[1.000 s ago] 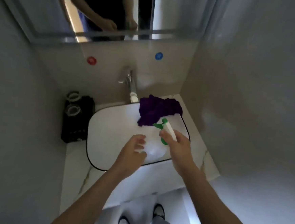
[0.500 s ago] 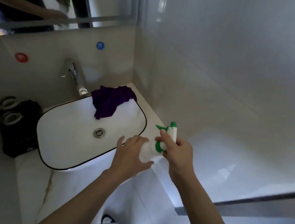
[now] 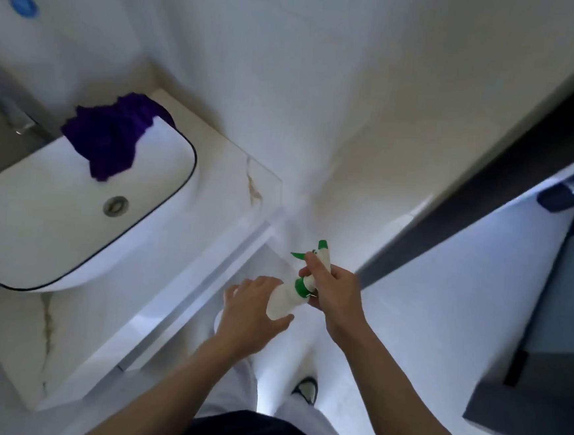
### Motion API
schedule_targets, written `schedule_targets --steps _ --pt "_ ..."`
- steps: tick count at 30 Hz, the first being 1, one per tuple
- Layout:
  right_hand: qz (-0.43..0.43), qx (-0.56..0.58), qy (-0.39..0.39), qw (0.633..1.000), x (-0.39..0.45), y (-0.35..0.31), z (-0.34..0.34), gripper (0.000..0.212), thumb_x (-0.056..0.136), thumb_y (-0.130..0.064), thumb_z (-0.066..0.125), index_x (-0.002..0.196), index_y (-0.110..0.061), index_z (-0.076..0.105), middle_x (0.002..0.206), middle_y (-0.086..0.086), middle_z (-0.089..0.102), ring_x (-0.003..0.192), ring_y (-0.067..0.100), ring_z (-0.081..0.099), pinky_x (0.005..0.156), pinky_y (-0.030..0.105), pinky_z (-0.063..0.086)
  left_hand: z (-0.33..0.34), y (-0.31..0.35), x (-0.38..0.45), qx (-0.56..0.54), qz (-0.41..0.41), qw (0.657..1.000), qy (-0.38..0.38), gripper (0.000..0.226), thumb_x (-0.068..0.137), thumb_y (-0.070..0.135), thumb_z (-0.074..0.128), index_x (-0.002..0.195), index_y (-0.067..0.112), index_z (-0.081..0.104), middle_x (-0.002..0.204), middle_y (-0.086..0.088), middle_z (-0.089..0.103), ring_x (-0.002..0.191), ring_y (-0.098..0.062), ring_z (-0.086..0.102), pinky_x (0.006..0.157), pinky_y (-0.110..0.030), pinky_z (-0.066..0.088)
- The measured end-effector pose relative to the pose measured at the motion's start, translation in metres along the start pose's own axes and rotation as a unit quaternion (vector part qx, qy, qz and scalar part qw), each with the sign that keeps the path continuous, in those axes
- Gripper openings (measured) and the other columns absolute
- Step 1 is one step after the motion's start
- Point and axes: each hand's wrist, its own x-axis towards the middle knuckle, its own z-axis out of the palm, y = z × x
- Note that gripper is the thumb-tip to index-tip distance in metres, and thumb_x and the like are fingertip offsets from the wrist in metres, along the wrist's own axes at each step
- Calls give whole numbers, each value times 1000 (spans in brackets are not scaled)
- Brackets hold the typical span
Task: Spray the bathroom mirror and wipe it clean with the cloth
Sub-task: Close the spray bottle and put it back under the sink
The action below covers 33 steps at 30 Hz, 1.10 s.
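Spray bottle (image 3: 282,301) gripped by both: right hand (image 3: 336,291) round neck, left hand (image 3: 250,312) round body.

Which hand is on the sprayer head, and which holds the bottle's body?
The right hand grips the spray bottle at its green-collared neck by the trigger; the left hand wraps the white body below.

White spray bottle (image 3: 284,301), green trigger, tilted; purple cloth (image 3: 111,141) crumpled over basin rim.
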Motion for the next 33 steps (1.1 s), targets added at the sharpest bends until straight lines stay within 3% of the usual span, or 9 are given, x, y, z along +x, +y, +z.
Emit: schedule_targets --steps 2,6,10,15,20,23,25,29,33 --pt "10 -55 9 998 8 22 -8 32 93 -41 70 76 -14 75 84 5 75 89 25 74 72 36 65 17 -6 -6 11 -14 1000 -23 61 82 59 69 135 35 51 132 15 59 122 -14 51 112 -41 28" --pt "26 -197 -18 980 26 62 -3 44 98 -47 60 88 -7 74 84 8 74 70 22 76 69 48 65 49 -33 -13 20 -57 994 -89 61 84 60 69 137 36 51 134 15 60 124 -15 49 111 -43 28" --pt "86 -202 -46 975 54 98 21 42 101 -42 57 87 -5 72 86 11 73 70 22 76 67 45 65 73 -67 -11 -8 -94 987 -130 54 84 57 71 130 35 53 125 14 62 118 -13 49 106 -38 31" --pt "160 -165 -90 969 97 146 58 44 105 -39 52 100 1 70 97 17 73 83 28 76 73 45 65 96 -124 12 50 -109 978 -171 51 84 63 68 120 31 53 111 11 65 104 -14 58 103 -39 44" --pt "208 -74 -37 975 139 198 92 43 101 -43 56 92 -3 70 96 20 74 71 25 77 56 33 62 131 -167 50 66 -156 968 -188 48 74 68 72 106 33 60 98 11 67 94 -15 60 90 -39 51" --pt "210 -43 -39 976 165 221 109 37 96 -46 63 93 -10 71 95 14 76 72 23 78 60 32 63 157 -193 72 39 -198 956 -215 57 69 72 69 112 35 61 102 10 69 95 -19 62 89 -45 53" --pt "197 -58 -58 977 185 239 116 28 96 -40 65 90 -14 71 97 13 76 71 21 78 63 31 63 178 -212 86 28 -209 954 -214 67 68 79 64 118 36 61 109 9 70 97 -20 64 90 -48 53" --pt "136 -94 -78 983 239 273 127 23 99 -33 65 77 -26 67 88 3 74 73 27 78 75 48 64 221 -233 116 39 -217 959 -178 61 77 73 65 119 29 60 111 5 69 100 -24 63 91 -45 51" --pt "136 -34 -63 988 278 301 128 23 99 -29 65 77 -24 68 86 5 74 75 24 78 73 44 65 251 -242 134 70 -221 966 -114 57 80 65 66 123 27 59 115 5 65 105 -23 54 90 -39 41"
